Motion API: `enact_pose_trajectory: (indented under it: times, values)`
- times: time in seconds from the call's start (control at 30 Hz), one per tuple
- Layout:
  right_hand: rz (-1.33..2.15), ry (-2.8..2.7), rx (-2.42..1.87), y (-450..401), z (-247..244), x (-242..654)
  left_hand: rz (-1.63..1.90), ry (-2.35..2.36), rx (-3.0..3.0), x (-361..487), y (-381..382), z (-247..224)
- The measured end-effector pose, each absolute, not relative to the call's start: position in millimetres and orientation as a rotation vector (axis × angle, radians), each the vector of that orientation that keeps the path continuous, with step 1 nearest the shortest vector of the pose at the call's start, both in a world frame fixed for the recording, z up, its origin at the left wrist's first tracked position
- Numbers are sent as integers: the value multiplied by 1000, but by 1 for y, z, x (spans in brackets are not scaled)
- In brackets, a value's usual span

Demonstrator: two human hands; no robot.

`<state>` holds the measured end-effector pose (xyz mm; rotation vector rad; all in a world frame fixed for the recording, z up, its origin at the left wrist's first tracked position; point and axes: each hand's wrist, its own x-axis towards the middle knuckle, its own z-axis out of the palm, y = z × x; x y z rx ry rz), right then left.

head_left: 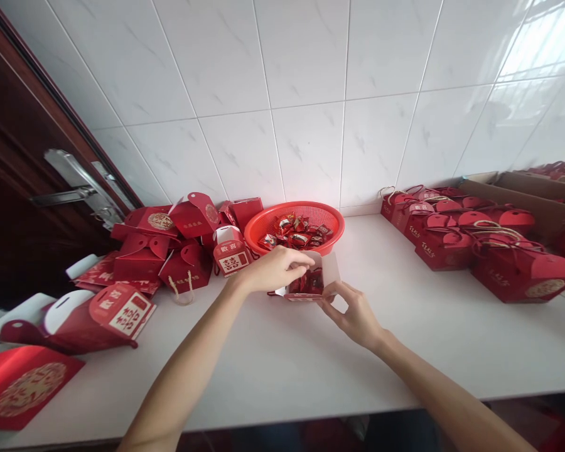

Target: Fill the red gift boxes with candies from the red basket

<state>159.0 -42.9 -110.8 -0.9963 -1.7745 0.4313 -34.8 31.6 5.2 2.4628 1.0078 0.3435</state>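
A small red candy box (306, 296) stands on the white counter with its top open and pale flaps up. Inside it lie red-wrapped candies (314, 280). Over the box's left side is my left hand (279, 267), fingers stretched to the right and thumb apart, with nothing visible in them. My right hand (353, 312) pinches the box's front right edge between thumb and fingers. Right behind the box, a red plastic basket (335, 233) holds several wrapped candies, and its front rim is partly hidden by my left hand.
Red gift boxes (144, 257) are piled at the left, some with lids up. Closed boxes with cord handles (445, 245) stand in rows at the right, beside a cardboard carton (480, 182). A tiled wall (306, 150) bounds the counter (273, 370); a dark door (14, 169) is at left.
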Motion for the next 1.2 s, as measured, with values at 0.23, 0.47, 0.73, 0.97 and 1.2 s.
enact_pose_trajectory:
  times: [0.23,0.47,0.73,0.97,1.2]
  values:
    - [291,-1750,-1009,-41,-108,162,878,1056,2514,-59,29,-5]
    - [50,-1731,-998,-43,-107,161,690,1029,2396,-55,27,-25]
    - [10,-1894,-842,-44,-110,160,509,873,2396,-39,22,-31]
    - [94,-1953,-812,-45,-108,159,419,911,2285,-38,16,-24]
    - [202,-2012,-851,-43,-105,160,420,919,2314,-37,22,-24]
